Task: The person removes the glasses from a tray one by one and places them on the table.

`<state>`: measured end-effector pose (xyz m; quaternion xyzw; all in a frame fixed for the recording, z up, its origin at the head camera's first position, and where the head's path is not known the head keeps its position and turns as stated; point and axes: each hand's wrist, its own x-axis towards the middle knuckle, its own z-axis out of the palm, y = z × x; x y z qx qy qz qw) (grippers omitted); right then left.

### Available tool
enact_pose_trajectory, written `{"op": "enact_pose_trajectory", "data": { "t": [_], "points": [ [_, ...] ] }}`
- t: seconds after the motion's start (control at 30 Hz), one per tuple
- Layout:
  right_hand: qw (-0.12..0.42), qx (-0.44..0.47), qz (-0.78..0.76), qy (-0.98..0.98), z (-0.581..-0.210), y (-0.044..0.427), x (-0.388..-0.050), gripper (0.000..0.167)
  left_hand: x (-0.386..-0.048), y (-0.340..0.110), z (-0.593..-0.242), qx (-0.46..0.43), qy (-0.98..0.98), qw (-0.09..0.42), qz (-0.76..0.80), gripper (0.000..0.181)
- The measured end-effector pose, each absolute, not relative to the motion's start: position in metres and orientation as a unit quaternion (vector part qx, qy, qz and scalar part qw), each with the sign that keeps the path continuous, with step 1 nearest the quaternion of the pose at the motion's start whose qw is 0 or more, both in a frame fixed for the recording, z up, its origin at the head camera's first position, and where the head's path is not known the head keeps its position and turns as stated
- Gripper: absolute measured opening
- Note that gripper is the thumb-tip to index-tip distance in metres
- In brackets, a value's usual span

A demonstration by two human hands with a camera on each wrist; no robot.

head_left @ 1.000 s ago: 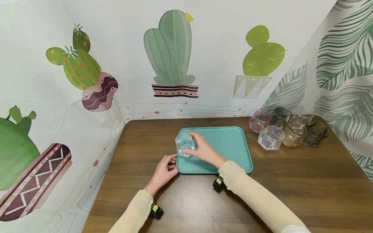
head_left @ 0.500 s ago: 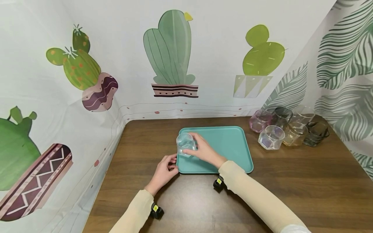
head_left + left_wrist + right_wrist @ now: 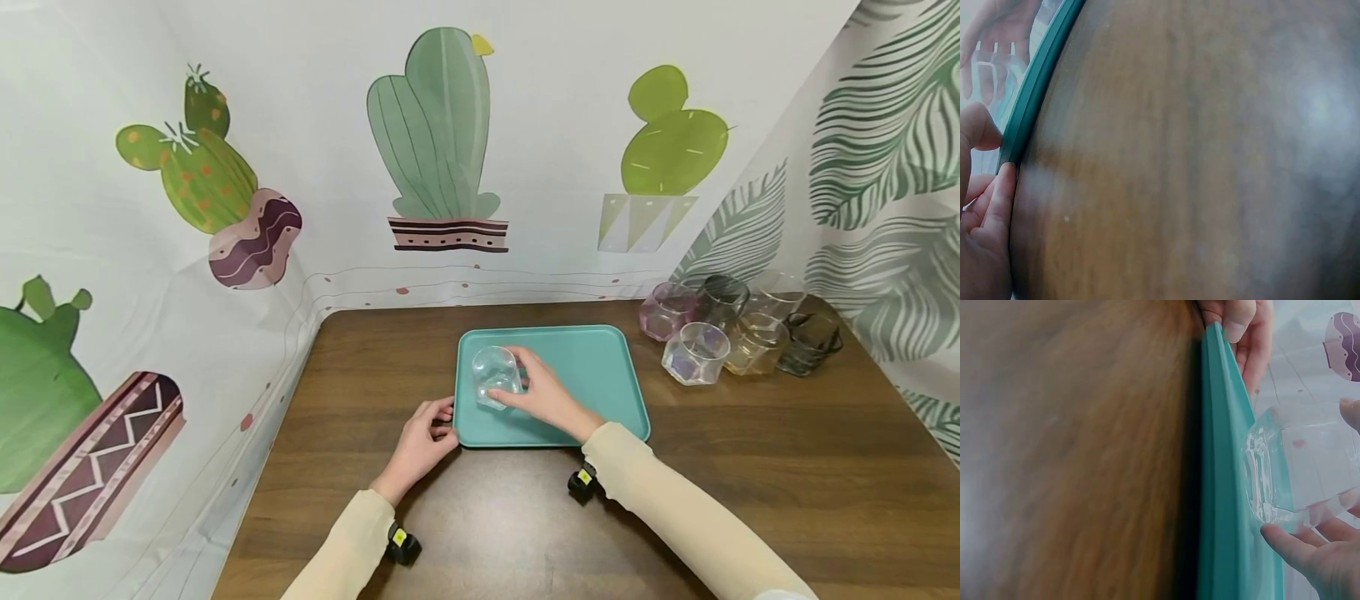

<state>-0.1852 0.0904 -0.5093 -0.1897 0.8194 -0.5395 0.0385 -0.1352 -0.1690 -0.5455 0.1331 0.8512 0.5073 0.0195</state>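
My right hand (image 3: pixel 546 395) holds a clear drinking glass (image 3: pixel 492 372) over the left part of a teal tray (image 3: pixel 577 375). Thumb and fingers lie around the glass's side. In the right wrist view the thick base of the glass (image 3: pixel 1263 472) faces the tray; I cannot tell whether they touch. At the tray's near left corner, my left hand (image 3: pixel 420 443) grips the rim between thumb and fingers. The left wrist view shows that thumb at the teal rim (image 3: pixel 1025 103), with a fingertip lower down on its outer side.
Several coloured glasses stand grouped at the back right of the wooden table (image 3: pixel 720 467): a pink glass (image 3: pixel 666 312), an iridescent glass (image 3: pixel 695 354), an amber glass (image 3: pixel 753 343) and dark mugs, one a grey mug (image 3: pixel 808 343). A printed cloth (image 3: pixel 555 167) hangs behind.
My right hand has carried the clear glass a little to the right, from the tray's left edge further over the tray. The left hand has stayed at the tray's corner.
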Motion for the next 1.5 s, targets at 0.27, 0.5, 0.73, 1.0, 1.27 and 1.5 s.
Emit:
{"op": "enact_pose_trajectory", "data": {
  "t": [0.27, 0.5, 0.73, 1.0, 1.27, 1.5],
  "points": [
    [0.026, -0.182, -0.540, 0.821, -0.510, 0.112, -0.174, 0.075, -0.136, -0.169, -0.545, 0.133, 0.851, 0.019, 0.508, 0.055],
    [-0.005, -0.180, -0.535, 0.825, -0.510, 0.137, -0.161, 0.075, -0.137, -0.168, -0.543, 0.131, 0.849, 0.022, 0.511, 0.056],
    [-0.034, -0.174, -0.529, 0.830, -0.507, 0.163, -0.149, 0.073, -0.138, -0.169, -0.544, 0.124, 0.847, 0.020, 0.517, 0.055],
    [-0.063, -0.158, -0.498, 0.851, -0.501, 0.196, -0.133, 0.072, -0.136, -0.170, -0.545, 0.131, 0.848, 0.015, 0.514, 0.056],
    [-0.092, -0.130, -0.471, 0.867, -0.495, 0.230, -0.113, 0.070, -0.136, -0.170, -0.545, 0.127, 0.849, 0.020, 0.512, 0.056],
    [-0.128, -0.116, -0.471, 0.865, -0.493, 0.263, -0.092, 0.073, -0.135, -0.169, -0.547, 0.119, 0.851, 0.028, 0.510, 0.056]
  ]
}}
